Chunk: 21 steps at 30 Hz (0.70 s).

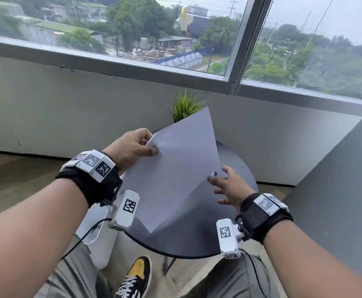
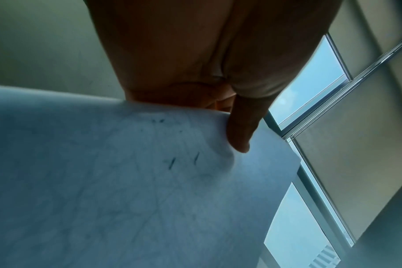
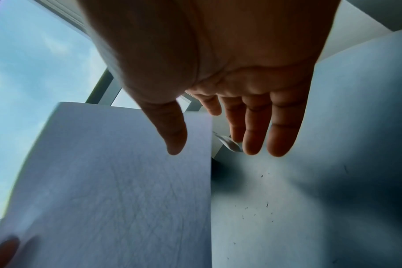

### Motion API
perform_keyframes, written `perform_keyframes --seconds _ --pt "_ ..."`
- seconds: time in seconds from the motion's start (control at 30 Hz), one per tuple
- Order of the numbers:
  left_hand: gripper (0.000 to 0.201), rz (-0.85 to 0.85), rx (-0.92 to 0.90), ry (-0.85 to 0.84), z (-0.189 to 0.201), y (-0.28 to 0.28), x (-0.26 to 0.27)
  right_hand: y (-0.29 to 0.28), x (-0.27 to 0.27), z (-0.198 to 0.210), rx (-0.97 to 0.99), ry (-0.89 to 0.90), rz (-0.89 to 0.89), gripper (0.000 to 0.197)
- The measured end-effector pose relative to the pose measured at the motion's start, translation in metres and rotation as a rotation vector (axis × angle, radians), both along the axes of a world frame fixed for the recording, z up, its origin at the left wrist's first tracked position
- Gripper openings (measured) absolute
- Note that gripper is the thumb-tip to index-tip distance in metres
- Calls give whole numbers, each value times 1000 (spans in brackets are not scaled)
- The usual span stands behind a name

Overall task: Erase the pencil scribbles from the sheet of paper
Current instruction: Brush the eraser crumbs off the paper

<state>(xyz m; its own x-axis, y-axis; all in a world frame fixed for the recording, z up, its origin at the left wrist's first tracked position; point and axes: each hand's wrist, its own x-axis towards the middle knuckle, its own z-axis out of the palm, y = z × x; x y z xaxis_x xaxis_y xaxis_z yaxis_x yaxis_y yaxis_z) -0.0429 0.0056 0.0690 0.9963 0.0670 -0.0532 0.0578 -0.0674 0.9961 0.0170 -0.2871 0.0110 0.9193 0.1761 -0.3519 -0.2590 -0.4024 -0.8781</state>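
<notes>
My left hand [image 1: 152, 147] pinches the left edge of the white sheet of paper [image 1: 175, 168], thumb on top, and holds it tilted up off the round dark table [image 1: 229, 211]. Short dark pencil marks [image 2: 172, 163] and faint lines show on the sheet [image 2: 126, 181] just below my left thumb [image 2: 241, 130]. My right hand [image 1: 223, 181] hovers open at the sheet's right edge, fingers spread and straight [image 3: 257, 134]. A small white object [image 3: 230, 143] shows beside those fingertips; I cannot tell whether it is held. Dark eraser crumbs [image 3: 264, 204] dot the tabletop.
A potted green plant [image 1: 184, 106] stands at the table's far edge, partly behind the sheet. A white container [image 1: 98, 239] sits on the floor left of the table. A grey panel [image 1: 336, 190] rises at the right. Wall and window lie beyond.
</notes>
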Motion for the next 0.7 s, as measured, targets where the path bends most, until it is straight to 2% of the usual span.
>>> perform_keyframes --seconds 0.1,0.2,0.27,0.33,0.4,0.53,0.63,0.7 --pt "27 68 -24 -35 -2 -2 -1 4 3 0 69 43 -57 81" --pt "29 83 -127 -66 -4 -8 -3 13 2 0 166 68 -87 74" --pt "30 76 -192 -86 -3 -12 -3 15 4 4 278 62 -108 61" --pt "32 77 -204 -109 0 -13 -2 12 9 14 359 24 -114 39" --pt "33 89 -178 -113 0 -11 0 8 12 28 392 -73 -93 17" --pt "44 104 -106 -109 -3 -3 3 -2 6 65 340 -454 -48 12" --pt "38 153 -51 -96 -11 2 6 -6 2 78 300 -599 14 7" --pt "18 153 27 -42 -22 4 6 -7 3 68 250 -592 25 4"
